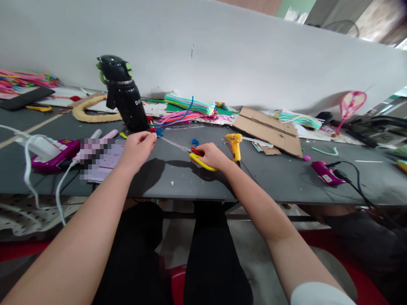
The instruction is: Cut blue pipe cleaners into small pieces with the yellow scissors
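My left hand (140,148) is closed in a pinch above the table. Blue fuzzy bits (159,133) and a spot of red show right at its fingertips, but whether they are in the fingers or lie behind them I cannot tell. My right hand (210,156) grips scissors (202,163) with yellow and red handles. Their blurred blades point left toward the left fingertips. A small blue fuzzy piece (195,142) lies on the table just beyond the scissors. To the right of that hand stands a yellow hot glue gun (234,145).
Behind my left hand stands a black bottle (129,103). Bundles of pipe cleaners (190,104) and flattened cardboard (270,130) lie along the wall. Purple power strips (327,173) with cables sit at both sides. A phone-like screen (103,163) lies left, partly pixelated.
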Demonstrator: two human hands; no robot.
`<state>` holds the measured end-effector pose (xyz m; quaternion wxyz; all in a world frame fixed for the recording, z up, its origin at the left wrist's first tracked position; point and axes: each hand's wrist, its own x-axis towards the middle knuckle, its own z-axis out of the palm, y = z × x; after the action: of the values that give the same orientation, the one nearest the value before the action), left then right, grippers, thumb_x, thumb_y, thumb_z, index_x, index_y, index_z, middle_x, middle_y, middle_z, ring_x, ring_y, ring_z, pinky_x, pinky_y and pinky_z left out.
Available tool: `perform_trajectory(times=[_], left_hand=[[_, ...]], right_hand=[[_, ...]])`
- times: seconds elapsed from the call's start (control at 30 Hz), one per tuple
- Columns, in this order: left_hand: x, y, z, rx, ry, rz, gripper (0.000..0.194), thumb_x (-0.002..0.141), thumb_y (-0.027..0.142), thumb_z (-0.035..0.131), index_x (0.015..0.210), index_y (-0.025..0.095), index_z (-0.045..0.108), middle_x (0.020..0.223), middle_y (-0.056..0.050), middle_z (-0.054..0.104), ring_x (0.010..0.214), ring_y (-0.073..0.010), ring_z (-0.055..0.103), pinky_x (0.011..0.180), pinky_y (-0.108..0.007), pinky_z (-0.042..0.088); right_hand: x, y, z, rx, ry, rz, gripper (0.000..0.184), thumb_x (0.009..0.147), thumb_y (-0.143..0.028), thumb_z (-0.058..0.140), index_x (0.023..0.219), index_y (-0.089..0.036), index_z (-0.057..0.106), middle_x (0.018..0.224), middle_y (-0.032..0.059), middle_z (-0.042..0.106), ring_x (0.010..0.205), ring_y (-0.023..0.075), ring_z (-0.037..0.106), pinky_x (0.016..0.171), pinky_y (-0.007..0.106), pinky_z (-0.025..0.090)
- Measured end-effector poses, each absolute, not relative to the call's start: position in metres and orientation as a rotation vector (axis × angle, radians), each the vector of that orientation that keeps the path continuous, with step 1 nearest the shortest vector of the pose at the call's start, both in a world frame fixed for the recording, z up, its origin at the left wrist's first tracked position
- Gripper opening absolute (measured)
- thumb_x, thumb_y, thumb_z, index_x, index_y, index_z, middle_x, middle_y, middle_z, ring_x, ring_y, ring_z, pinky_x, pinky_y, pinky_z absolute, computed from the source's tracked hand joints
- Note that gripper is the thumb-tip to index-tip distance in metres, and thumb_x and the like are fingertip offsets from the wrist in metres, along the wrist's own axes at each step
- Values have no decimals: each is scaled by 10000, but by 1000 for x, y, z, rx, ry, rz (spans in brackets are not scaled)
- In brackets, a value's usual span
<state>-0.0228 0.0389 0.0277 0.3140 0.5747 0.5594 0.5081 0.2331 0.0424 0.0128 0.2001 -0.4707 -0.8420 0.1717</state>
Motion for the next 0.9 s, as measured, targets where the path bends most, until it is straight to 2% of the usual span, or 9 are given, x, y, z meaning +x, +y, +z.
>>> perform_trajectory(times=[0.9], left_hand=[[-22,42,26,1439,1446,1361,217,729,313,594,579,186,503,515,34,394,476,-87,369,449,-230,289]], right_hand=[[233,41,14,-1327,-2346,543,294,796,-437,621,720,-156,661,642,7,584,609,109,431,593,260,254]])
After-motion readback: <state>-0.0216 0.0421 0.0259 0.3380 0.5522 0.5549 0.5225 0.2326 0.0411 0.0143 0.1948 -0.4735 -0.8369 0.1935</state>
